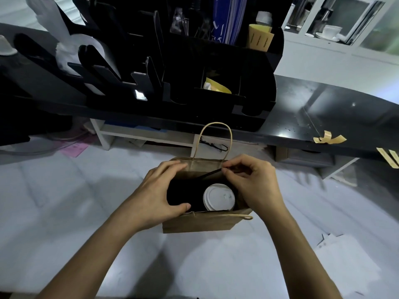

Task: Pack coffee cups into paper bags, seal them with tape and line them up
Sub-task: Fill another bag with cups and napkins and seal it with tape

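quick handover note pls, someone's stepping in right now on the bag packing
Left hand: grips the left rim of the open brown paper bag, holding it open.
Right hand: pinches a thin black straw-like stick at the bag's far rim.
In the bag: one coffee cup with a white plastic lid, on the right side.
Strips of tan tape wait stuck on the edge of the glossy black counter, at right.
Done: cup bagged.
Left: finish with the stick, close the bag, tape it, line it up.
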A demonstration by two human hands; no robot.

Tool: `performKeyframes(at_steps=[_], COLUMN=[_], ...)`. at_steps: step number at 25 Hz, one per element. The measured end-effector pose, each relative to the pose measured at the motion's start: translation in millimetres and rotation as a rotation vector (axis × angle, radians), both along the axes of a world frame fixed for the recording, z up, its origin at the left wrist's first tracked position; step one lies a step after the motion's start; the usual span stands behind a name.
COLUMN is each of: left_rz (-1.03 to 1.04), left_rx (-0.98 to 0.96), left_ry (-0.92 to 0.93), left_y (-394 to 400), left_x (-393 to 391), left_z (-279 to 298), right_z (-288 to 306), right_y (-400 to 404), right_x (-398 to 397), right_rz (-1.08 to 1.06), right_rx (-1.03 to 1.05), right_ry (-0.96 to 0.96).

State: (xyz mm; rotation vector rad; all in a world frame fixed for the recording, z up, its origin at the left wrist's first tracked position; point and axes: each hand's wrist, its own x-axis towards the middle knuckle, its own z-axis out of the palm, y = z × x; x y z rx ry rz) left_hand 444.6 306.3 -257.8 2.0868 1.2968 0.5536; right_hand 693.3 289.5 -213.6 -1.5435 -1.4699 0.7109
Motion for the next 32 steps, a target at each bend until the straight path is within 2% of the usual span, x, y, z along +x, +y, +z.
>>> performKeyframes(at_steps=[4,7,9,12,14,21,26,32], left_rz=[-0.013,-0.011,-0.012,-0.013,-0.011,-0.011,-0.015,-0.022], left_rx=[0.003,-0.001,-0.005,-0.007,-0.007,-0.006,-0.005,-0.004], left_ry=[-0.02,-0.02,-0.022,-0.025,-0.022,-0.018,-0.015,-0.013], left_y=[1,2,2,2,3,4,4,3], left_x=[-1,-1,-2,-2,-1,0,1,4], left_z=[-3,-2,-2,-1,-1,-2,-1,0], right_z=[-11,-15,-16,-18,-19,-14,-19,-19], right_y=[13,19,24,30,31,19,16,12], right_x=[-12,-14,-12,-10,-10,-2,3,12], right_rz=[0.103,0.154,0.211,0.319,0.327,0.197,0.23,0.183], right_rx=[-0.125,-0.101,-0.065,-0.055,-0.048,0.076,-0.011,0.07], right_ry=[-0.127,-0.305,-0.485,-0.884,-1.022,-0.976,-1.054,-0.909])
